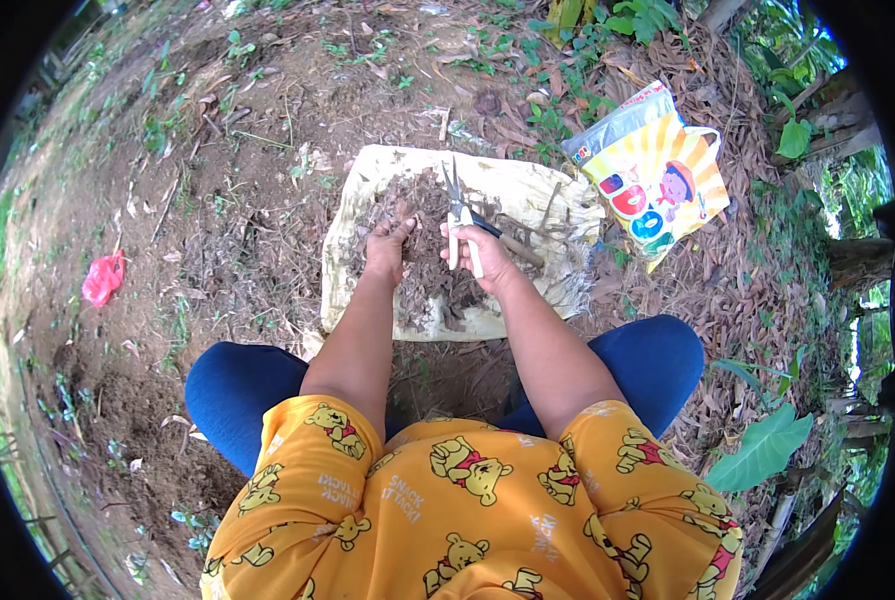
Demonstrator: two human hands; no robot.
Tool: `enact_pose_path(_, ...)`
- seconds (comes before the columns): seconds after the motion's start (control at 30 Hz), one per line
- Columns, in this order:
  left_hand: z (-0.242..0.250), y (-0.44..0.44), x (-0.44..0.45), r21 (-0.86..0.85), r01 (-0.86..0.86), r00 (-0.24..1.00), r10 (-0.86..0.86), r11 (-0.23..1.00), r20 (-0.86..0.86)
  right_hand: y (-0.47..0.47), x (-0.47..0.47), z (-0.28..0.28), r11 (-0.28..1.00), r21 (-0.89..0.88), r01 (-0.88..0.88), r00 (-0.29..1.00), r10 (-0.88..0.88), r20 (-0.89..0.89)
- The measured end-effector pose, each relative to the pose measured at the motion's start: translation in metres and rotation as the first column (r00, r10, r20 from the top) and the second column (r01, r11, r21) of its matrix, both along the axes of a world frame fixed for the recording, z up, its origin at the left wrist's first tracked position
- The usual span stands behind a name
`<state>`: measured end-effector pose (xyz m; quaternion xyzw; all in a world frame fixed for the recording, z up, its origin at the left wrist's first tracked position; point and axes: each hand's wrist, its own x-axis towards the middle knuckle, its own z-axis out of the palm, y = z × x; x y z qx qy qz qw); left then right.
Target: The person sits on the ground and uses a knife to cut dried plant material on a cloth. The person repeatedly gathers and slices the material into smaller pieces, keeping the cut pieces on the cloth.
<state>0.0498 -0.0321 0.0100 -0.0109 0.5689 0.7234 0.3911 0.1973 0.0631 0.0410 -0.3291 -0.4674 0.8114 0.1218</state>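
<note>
My right hand (485,251) grips garden snips (456,202) by their white handles. Their slim metal blades are parted and point away from me. With thumb and fingers drawn together, my left hand (389,244) holds some dry brown leaves (402,202); its fingertips are partly hidden among them. Both hands are over a whitish woven sack (522,169) spread on the ground, its middle strewn with crumbled dry leaves (432,277). Close to my right hand, a hand tool (521,249) with a wooden handle and a dark part lies on the sack.
A colourful printed plastic bag (653,176) lies beyond the sack's right corner. Dry twigs (551,204) rest on the sack's right side. Further left is a crumpled red plastic bag (103,277) on bare soil. A broad green leaf (762,450) stands at right, near my knee.
</note>
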Motion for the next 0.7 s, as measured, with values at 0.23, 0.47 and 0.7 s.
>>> enact_pose_path(0.23, -0.009, 0.003, 0.000, -0.042, 0.123, 0.987, -0.127, 0.991, -0.098, 0.009, -0.010, -0.009, 0.998, -0.056, -0.011, 1.000, 0.010, -0.016)
enact_pose_path(0.47, -0.032, 0.011, -0.009, 0.017, 0.191, 0.978, -0.189, 0.981, -0.083, 0.015, -0.011, -0.015, 0.996, -0.087, 0.003, 0.998, -0.008, -0.061)
enact_pose_path(0.7, -0.033, 0.014, -0.007, -0.021, 0.188, 0.977, -0.189, 0.982, -0.099, 0.027, -0.014, -0.016, 0.997, -0.077, 0.029, 0.996, -0.035, -0.076)
